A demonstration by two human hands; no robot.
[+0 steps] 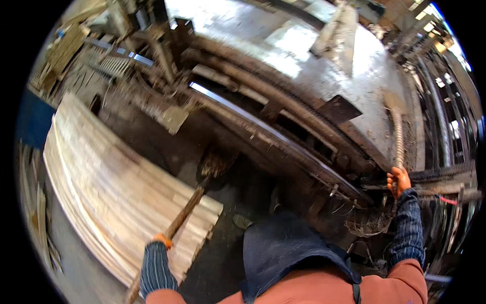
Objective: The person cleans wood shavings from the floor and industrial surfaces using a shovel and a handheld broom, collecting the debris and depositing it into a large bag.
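My left hand (163,240), in an orange glove, is closed round the wooden handle of a broom (186,212). The handle slants across a stack of pale boards (126,187), and its dark bristly head (216,163) is low over the floor beyond the boards' edge. My right hand (399,181), also in an orange glove, grips the lower end of a hand brush (398,137). Its handle looks ribbed or wrapped, and its flat tan end rests on or just above the metal table at the right. A dark apron covers my front.
A long machine bed with a shiny rail (263,124) crosses the middle. Behind it is the grey metal table (283,45), bearing a board (336,38) and a dark plate (340,109). Metal bars (435,111) stand at the right, and a motor-like part (367,223) sits below the table.
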